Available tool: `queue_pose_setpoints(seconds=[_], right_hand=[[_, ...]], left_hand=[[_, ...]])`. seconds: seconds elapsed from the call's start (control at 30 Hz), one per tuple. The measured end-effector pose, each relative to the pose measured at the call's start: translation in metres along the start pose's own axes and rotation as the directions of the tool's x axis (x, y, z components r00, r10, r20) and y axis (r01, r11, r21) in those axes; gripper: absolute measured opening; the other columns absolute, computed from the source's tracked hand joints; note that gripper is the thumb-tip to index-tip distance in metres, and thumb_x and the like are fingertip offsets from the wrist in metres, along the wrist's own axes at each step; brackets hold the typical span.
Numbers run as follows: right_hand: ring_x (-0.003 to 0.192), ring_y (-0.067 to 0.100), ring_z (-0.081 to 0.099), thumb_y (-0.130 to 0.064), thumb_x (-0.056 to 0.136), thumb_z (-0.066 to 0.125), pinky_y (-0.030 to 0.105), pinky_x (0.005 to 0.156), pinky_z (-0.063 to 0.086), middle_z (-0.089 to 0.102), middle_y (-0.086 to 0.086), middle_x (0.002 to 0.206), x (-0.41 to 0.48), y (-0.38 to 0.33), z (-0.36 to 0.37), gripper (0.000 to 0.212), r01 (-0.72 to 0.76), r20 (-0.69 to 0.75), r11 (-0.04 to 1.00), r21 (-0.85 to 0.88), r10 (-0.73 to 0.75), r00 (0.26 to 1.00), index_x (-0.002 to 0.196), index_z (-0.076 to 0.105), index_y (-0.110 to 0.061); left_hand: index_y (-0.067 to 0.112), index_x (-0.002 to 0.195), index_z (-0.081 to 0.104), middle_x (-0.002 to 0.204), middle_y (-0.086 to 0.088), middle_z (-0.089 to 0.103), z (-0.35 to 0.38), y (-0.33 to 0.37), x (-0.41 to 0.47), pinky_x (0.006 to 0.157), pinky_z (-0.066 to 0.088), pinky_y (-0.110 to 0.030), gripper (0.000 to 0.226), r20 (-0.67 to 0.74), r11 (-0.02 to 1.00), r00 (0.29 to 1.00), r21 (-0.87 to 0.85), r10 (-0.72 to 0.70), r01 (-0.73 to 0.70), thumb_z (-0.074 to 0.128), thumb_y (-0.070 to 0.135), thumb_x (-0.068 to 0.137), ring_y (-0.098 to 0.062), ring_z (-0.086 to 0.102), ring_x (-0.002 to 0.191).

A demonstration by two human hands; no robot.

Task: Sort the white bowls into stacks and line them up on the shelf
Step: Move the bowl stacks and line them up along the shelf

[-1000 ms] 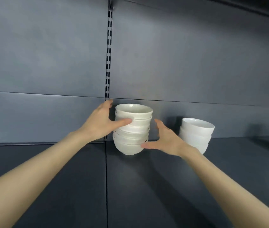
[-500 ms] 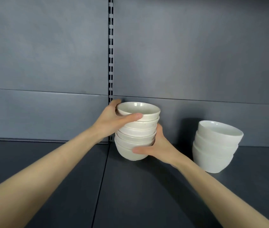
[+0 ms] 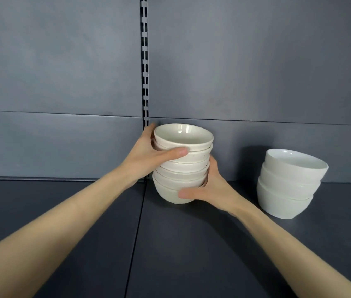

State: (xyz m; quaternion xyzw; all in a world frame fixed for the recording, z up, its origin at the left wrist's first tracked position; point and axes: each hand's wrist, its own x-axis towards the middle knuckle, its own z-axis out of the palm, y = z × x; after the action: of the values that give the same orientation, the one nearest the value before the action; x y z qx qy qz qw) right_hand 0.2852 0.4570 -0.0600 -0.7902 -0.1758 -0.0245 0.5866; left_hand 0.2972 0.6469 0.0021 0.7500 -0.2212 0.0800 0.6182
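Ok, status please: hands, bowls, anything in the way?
Left hand grips taller stack near top, right hand at base. Shorter stack stands apart, right side. Nothing between.

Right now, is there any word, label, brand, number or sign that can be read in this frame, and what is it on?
None: no text shows anywhere.
The stack of cream bowls, held by the left hand and the right hand, is plain.
The stack of white bowls, the shelf, the back panel and the slotted upright bear no print.
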Motion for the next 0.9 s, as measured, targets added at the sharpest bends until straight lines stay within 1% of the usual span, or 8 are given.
queue_pose_setpoints(seconds=[0.1,0.2,0.33,0.4,0.5,0.7,0.8,0.9], right_hand=[[0.12,-0.001,0.052,-0.009,0.06,0.091,0.019,0.089,0.051,0.046,-0.011,0.137,0.001,0.004,0.0,0.112,0.022,0.012,0.999,-0.033,-0.022,1.0,0.144,0.019,-0.028],[0.122,0.006,0.053,-0.02,0.054,0.094,0.031,0.098,0.051,0.053,-0.01,0.133,0.001,0.004,0.0,0.105,0.006,-0.012,0.997,-0.077,-0.007,1.0,0.138,0.033,-0.031],[0.1,-0.012,0.06,0.006,0.066,0.082,0.009,0.077,0.05,0.065,-0.029,0.104,-0.002,0.004,-0.007,0.077,-0.016,0.006,0.999,-0.042,0.016,1.0,0.116,0.044,-0.038],[0.105,-0.012,0.057,-0.005,0.065,0.086,0.011,0.082,0.05,0.06,-0.029,0.114,-0.003,0.007,-0.014,0.082,-0.061,0.021,0.998,-0.013,0.061,0.998,0.126,0.041,-0.037],[0.122,0.003,0.054,-0.023,0.056,0.089,0.029,0.101,0.048,0.056,-0.017,0.132,0.0,0.007,-0.019,0.102,-0.12,0.064,0.992,-0.025,0.121,0.991,0.141,0.034,-0.034],[0.115,0.009,0.058,-0.03,0.048,0.09,0.032,0.098,0.05,0.059,-0.01,0.126,-0.001,0.007,-0.024,0.101,-0.154,0.011,0.987,-0.048,0.155,0.988,0.136,0.041,-0.033],[0.108,0.013,0.064,-0.032,0.046,0.09,0.033,0.095,0.052,0.06,-0.006,0.124,-0.003,0.007,-0.027,0.102,-0.166,-0.017,0.985,-0.048,0.165,0.986,0.136,0.043,-0.03],[0.105,0.015,0.067,-0.024,0.056,0.09,0.038,0.096,0.052,0.062,-0.003,0.125,-0.007,0.008,-0.032,0.094,-0.182,-0.006,0.983,-0.022,0.182,0.983,0.137,0.043,-0.027]], left_hand=[[0.029,0.126,0.046,0.115,0.015,0.064,-0.004,-0.008,0.001,0.083,0.053,-0.016,0.084,0.034,0.998,0.998,-0.015,-0.057,0.058,0.087,0.04,0.053,0.003,0.063,0.103],[0.031,0.127,0.048,0.117,0.014,0.065,-0.006,-0.012,0.001,0.089,0.052,-0.025,0.091,0.067,0.997,0.995,-0.025,-0.075,0.076,0.084,0.048,0.046,-0.002,0.063,0.107],[0.029,0.13,0.046,0.119,0.014,0.063,-0.008,-0.014,0.001,0.089,0.052,-0.025,0.093,0.079,0.996,0.992,-0.007,-0.093,0.094,0.085,0.049,0.047,-0.002,0.06,0.109],[0.031,0.129,0.044,0.117,0.017,0.061,-0.009,-0.014,0.002,0.083,0.051,-0.019,0.087,0.096,0.995,0.991,0.002,-0.098,0.098,0.086,0.044,0.053,0.001,0.059,0.107],[0.031,0.133,0.04,0.116,0.019,0.059,-0.008,-0.013,0.003,0.075,0.05,-0.013,0.088,0.119,0.995,0.988,-0.003,-0.103,0.104,0.086,0.042,0.059,0.004,0.057,0.104],[0.03,0.139,0.038,0.124,0.016,0.056,-0.009,-0.015,0.0,0.085,0.05,-0.024,0.091,0.092,0.994,0.99,0.001,-0.105,0.106,0.078,0.048,0.058,-0.006,0.056,0.114],[0.028,0.139,0.036,0.125,0.014,0.055,-0.01,-0.015,-0.003,0.083,0.051,-0.023,0.09,0.088,0.995,0.991,0.0,-0.099,0.099,0.077,0.046,0.061,-0.008,0.057,0.113],[0.029,0.138,0.037,0.123,0.016,0.054,-0.011,-0.017,-0.006,0.082,0.05,-0.022,0.09,0.081,0.995,0.992,0.0,-0.099,0.099,0.08,0.048,0.061,-0.007,0.057,0.112]])
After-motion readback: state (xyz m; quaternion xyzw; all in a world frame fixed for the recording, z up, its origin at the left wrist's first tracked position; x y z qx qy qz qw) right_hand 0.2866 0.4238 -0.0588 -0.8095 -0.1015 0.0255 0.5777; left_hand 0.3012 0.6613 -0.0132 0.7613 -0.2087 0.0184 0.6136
